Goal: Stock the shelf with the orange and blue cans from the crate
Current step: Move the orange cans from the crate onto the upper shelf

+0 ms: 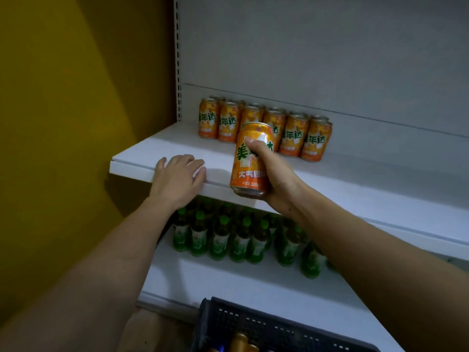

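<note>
The can (250, 161) is up in the air, upright, orange, hanging just over the front edge of the shelf (142, 158) near its middle; the right hand (274, 179) has it wrapped, fingers behind and thumb curled across the label; behind it, toward the back edge, a row (265, 128) of matching orange cans stands in line, more tucked behind them; the held one sits in front of that row, apart from it, not yet set down. Over at the shelf's front left corner the left hand (180, 177) lies flat on the edge, fingers straight and relaxed, holding nothing. This looks like the placing step, carry nearly done; the next move calls for easing the can in and down, squared up before the row, without knocking the front cans. Below, green bottles (243, 240) fill the lower shelf; at the bottom the dark crate (253, 323) shows a few can tops, so plenty remains; no blue cans are on the shelf yet.
</note>
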A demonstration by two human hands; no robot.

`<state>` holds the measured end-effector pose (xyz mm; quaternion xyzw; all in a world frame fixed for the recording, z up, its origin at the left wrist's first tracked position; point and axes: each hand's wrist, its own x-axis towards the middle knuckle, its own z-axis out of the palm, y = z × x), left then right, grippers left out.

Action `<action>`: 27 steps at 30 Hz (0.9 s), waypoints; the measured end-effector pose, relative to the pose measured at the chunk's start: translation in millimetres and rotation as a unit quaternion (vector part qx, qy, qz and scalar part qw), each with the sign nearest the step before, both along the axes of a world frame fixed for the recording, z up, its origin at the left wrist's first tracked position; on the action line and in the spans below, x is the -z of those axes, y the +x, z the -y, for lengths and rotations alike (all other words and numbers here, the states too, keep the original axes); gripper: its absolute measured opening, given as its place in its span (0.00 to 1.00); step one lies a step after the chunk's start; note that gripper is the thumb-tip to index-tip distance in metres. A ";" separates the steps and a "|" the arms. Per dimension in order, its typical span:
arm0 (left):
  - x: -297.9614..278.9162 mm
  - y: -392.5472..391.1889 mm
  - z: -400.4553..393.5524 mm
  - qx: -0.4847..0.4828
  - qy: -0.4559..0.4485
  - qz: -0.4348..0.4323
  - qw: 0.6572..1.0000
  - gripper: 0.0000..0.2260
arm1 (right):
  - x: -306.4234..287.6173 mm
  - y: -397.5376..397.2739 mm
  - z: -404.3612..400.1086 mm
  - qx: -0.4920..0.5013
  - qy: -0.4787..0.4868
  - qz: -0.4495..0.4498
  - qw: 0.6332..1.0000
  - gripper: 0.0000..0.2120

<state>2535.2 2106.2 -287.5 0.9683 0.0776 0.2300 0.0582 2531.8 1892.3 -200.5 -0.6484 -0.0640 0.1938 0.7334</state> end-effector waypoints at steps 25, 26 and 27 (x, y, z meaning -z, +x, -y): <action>34.7 23.2 -10.9 0.019 0.021 0.196 0.980 0.20 | 30.5 166.1 -175.2 0.110 -0.126 0.210 0.963 0.34; 35.0 23.6 -11.2 0.018 0.021 0.196 0.980 0.21 | 31.2 170.4 -179.3 0.115 -0.133 0.213 0.961 0.34; 34.9 23.8 -11.8 0.018 0.022 0.194 0.981 0.21 | 32.5 175.1 -184.0 0.122 -0.139 0.215 0.959 0.35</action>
